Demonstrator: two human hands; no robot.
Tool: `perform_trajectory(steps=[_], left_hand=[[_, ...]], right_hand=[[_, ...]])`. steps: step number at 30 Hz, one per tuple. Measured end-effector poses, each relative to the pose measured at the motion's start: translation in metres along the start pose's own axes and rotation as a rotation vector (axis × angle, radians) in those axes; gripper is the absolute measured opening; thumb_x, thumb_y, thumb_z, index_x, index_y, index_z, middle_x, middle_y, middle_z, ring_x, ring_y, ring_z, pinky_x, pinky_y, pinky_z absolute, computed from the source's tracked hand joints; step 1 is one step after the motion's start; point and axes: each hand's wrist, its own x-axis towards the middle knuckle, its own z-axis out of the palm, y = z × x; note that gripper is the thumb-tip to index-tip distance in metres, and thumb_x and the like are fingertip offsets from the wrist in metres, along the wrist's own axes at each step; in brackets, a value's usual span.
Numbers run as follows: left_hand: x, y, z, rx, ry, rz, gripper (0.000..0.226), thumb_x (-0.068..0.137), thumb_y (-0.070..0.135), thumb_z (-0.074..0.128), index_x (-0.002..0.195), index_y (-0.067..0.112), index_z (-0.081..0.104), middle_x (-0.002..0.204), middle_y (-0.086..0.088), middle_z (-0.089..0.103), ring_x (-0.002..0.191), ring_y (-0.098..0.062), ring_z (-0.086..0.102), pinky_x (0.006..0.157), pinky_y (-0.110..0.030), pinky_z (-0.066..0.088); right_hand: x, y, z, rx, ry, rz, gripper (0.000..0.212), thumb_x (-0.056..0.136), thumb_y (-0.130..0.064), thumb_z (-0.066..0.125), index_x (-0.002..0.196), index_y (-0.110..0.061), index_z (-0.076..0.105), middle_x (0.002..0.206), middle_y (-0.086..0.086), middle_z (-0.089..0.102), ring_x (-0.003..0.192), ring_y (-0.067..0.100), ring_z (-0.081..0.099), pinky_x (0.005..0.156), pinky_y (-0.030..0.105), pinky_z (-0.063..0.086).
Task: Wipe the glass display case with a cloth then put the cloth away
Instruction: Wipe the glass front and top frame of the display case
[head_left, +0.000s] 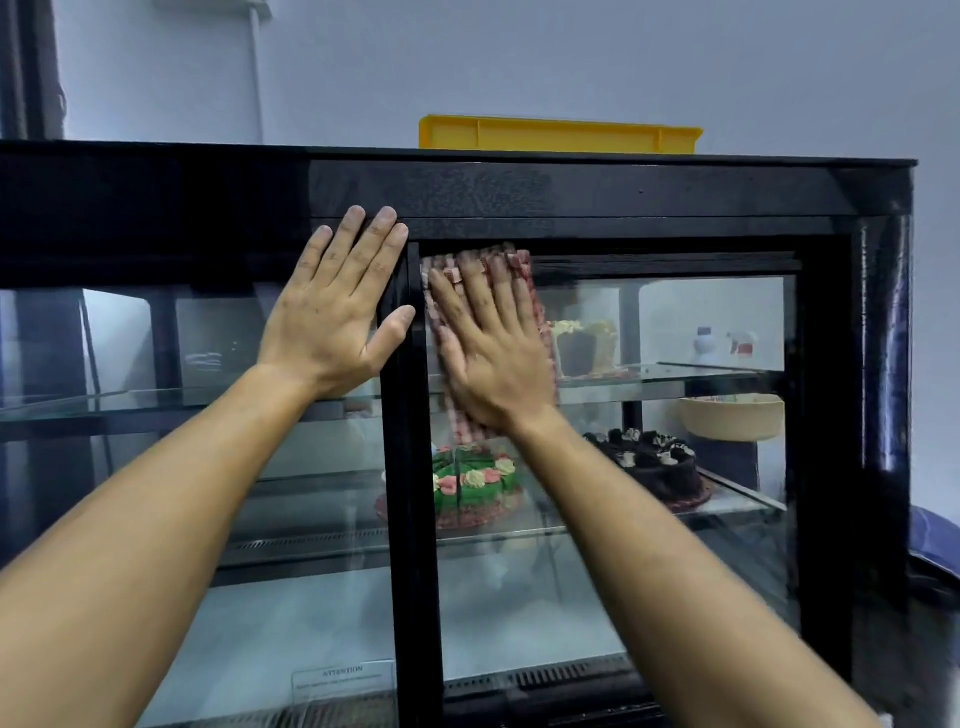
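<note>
A black-framed glass display case (597, 189) fills the view, with two sliding glass doors. My right hand (493, 353) lies flat, fingers straight, and presses a red-and-white checked cloth (524, 270) against the upper left part of the right glass door (675, 322). The cloth hangs below my palm down to about the first shelf. My left hand (337, 312) lies flat with straight fingers on the left glass door, beside the black centre post (410, 519), fingertips on the top frame.
Inside the case stand a green cake with rosettes (472, 483), a chocolate cake (654, 462), a cut cake (584, 345) and a beige bowl (732, 418). A yellow tray (558, 134) sits on top of the case. A notice sticker (343, 680) is low on the left door.
</note>
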Motion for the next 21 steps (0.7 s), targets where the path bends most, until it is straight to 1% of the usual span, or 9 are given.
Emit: perform_trajectory(steps=[2, 3, 5, 8, 11, 14, 17, 19, 21], left_hand=[[-0.001, -0.001, 0.000, 0.008, -0.006, -0.002, 0.076, 0.104, 0.052, 0.032, 0.166, 0.010, 0.019, 0.174, -0.008, 0.012, 0.162, -0.028, 0.006, 0.131, -0.049, 0.008], [-0.001, 0.000, 0.001, 0.008, -0.013, -0.002, 0.077, 0.104, 0.053, 0.032, 0.166, 0.011, 0.018, 0.175, -0.008, 0.011, 0.162, -0.027, 0.005, 0.131, -0.049, 0.008], [-0.001, 0.001, 0.000, 0.011, -0.024, -0.009, 0.077, 0.104, 0.054, 0.031, 0.167, 0.011, 0.017, 0.175, -0.007, 0.009, 0.162, -0.027, 0.004, 0.131, -0.049, 0.007], [0.000, 0.001, 0.001, 0.021, -0.002, -0.011, 0.075, 0.104, 0.052, 0.031, 0.166, 0.011, 0.018, 0.174, -0.008, 0.011, 0.162, -0.028, 0.006, 0.131, -0.049, 0.008], [0.001, 0.001, 0.001, 0.018, 0.019, -0.007, 0.072, 0.106, 0.049, 0.031, 0.166, 0.010, 0.021, 0.174, -0.008, 0.015, 0.161, -0.029, 0.009, 0.131, -0.050, 0.009], [0.001, 0.001, 0.001, 0.022, 0.019, -0.009, 0.070, 0.107, 0.047, 0.030, 0.166, 0.010, 0.021, 0.174, -0.008, 0.014, 0.161, -0.029, 0.009, 0.131, -0.050, 0.009], [0.000, 0.002, 0.001, 0.026, 0.013, -0.008, 0.069, 0.108, 0.047, 0.029, 0.166, 0.011, 0.020, 0.174, -0.007, 0.013, 0.161, -0.028, 0.008, 0.131, -0.050, 0.009], [0.000, 0.002, 0.001, 0.022, 0.007, -0.008, 0.069, 0.108, 0.047, 0.028, 0.166, 0.012, 0.019, 0.174, -0.007, 0.013, 0.161, -0.028, 0.007, 0.131, -0.050, 0.009], [-0.001, 0.002, 0.001, 0.022, 0.007, -0.014, 0.068, 0.108, 0.046, 0.029, 0.166, 0.012, 0.019, 0.174, -0.007, 0.013, 0.161, -0.028, 0.007, 0.131, -0.049, 0.008]], right_hand=[[-0.005, 0.043, -0.009, -0.033, -0.030, -0.035, 0.060, 0.109, -0.050, 0.024, 0.165, -0.028, 0.026, 0.174, 0.010, 0.017, 0.161, 0.031, 0.011, 0.130, 0.053, 0.009], [-0.010, 0.067, -0.014, -0.041, -0.035, 0.024, 0.060, 0.109, -0.052, 0.022, 0.165, -0.030, 0.024, 0.174, 0.009, 0.016, 0.161, 0.031, 0.011, 0.130, 0.054, 0.010], [-0.024, 0.119, -0.026, -0.054, -0.020, 0.206, 0.060, 0.109, -0.054, 0.021, 0.165, -0.034, 0.019, 0.175, 0.006, 0.013, 0.162, 0.028, 0.006, 0.130, 0.053, 0.009], [-0.048, 0.193, -0.049, -0.009, -0.039, 0.515, 0.067, 0.106, -0.058, 0.016, 0.167, -0.030, 0.014, 0.176, 0.005, 0.003, 0.160, 0.022, -0.009, 0.131, 0.047, -0.004], [-0.058, 0.231, -0.062, 0.039, -0.028, 0.733, 0.069, 0.106, -0.054, 0.014, 0.168, -0.024, 0.009, 0.175, 0.011, -0.003, 0.161, 0.031, -0.009, 0.129, 0.053, -0.005], [-0.057, 0.216, -0.053, 0.020, 0.057, 0.902, 0.068, 0.106, -0.049, 0.016, 0.168, -0.023, 0.008, 0.175, 0.013, 0.000, 0.161, 0.036, -0.005, 0.129, 0.052, -0.006], [-0.047, 0.169, -0.038, 0.038, 0.154, 1.109, 0.068, 0.106, -0.048, 0.013, 0.168, -0.020, 0.008, 0.174, 0.015, 0.002, 0.160, 0.039, -0.003, 0.129, 0.054, -0.006], [-0.035, 0.121, -0.027, 0.021, 0.167, 1.076, 0.069, 0.107, -0.049, 0.011, 0.168, -0.015, 0.007, 0.174, 0.018, 0.002, 0.160, 0.041, -0.002, 0.128, 0.058, -0.005], [-0.023, 0.067, -0.014, -0.018, 0.150, 0.884, 0.069, 0.109, -0.049, 0.015, 0.166, -0.011, 0.009, 0.173, 0.022, 0.004, 0.159, 0.043, 0.003, 0.127, 0.059, -0.003]])
